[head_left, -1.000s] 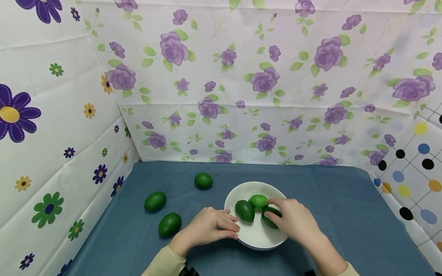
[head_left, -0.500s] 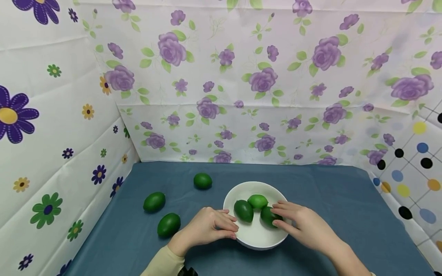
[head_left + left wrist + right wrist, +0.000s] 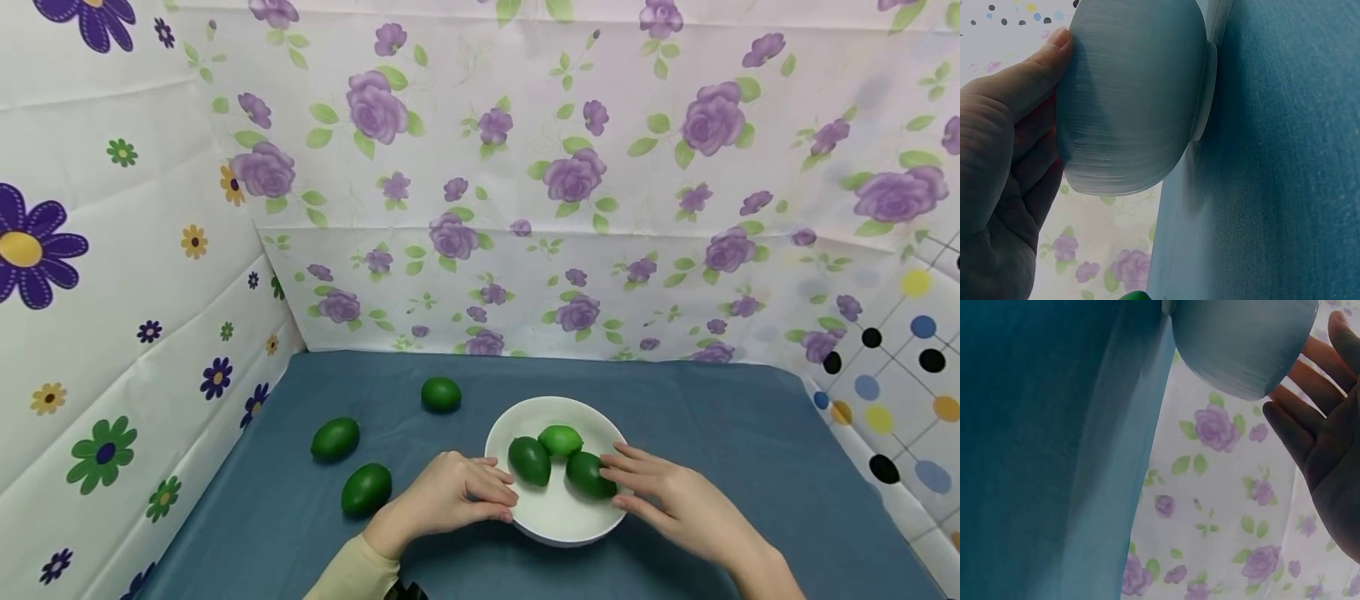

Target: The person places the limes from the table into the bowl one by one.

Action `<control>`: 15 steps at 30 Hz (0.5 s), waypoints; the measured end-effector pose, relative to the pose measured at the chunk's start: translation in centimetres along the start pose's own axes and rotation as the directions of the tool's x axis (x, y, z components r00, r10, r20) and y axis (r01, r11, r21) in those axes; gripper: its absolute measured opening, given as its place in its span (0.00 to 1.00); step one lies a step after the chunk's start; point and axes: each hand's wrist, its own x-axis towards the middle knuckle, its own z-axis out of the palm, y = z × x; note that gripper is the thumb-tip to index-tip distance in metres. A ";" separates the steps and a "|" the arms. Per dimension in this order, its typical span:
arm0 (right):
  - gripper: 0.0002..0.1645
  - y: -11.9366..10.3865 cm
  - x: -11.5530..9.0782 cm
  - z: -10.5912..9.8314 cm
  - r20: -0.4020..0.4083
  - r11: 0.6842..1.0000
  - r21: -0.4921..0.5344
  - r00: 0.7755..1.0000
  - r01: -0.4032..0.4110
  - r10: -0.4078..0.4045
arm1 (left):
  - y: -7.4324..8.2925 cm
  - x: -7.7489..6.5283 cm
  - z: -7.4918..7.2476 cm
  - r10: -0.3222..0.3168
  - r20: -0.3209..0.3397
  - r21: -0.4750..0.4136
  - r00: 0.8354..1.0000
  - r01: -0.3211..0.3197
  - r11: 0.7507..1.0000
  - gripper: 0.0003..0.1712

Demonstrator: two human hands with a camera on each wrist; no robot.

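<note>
A white bowl [image 3: 555, 521] stands on the blue cloth, with three limes inside: a dark green lime [image 3: 529, 461] at the left, a brighter green lime [image 3: 560, 441] at the back and another dark green lime [image 3: 588, 475] at the right. My left hand [image 3: 459, 493] holds the bowl's left rim, thumb on the outer wall in the left wrist view. At the right rim is my right hand [image 3: 675, 498], its fingers extended and spread, fingertips overlapping the rim close to the right-hand lime. In the right wrist view nothing is gripped between those fingers.
Left of the bowl, three dark green limes lie on the blue cloth [image 3: 720, 400]: a back lime [image 3: 441, 394], a left lime [image 3: 335, 439] and a front lime [image 3: 367, 490] near my left wrist. Flowered sheets [image 3: 480, 183] rise behind and at the left; a dotted sheet stands right.
My right hand has let go of the right-hand lime in the bowl and drawn back to the right, its fingers spreading. The left hand has stayed at the bowl's rim.
</note>
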 end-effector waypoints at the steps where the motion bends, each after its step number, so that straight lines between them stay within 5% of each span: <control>1: 0.26 0.0 -0.1 0.0 -0.006 1.000 0.004 1.000 0.017 -0.017 | 0.0 0.0 0.0 0.000 0.001 -0.003 1.000 0.000 1.000 0.10; 15: 0.22 0.4 -0.5 0.1 0.003 0.989 0.132 0.997 0.073 -0.074 | 0.1 0.1 0.1 0.014 -0.004 0.026 1.000 -0.014 1.000 0.10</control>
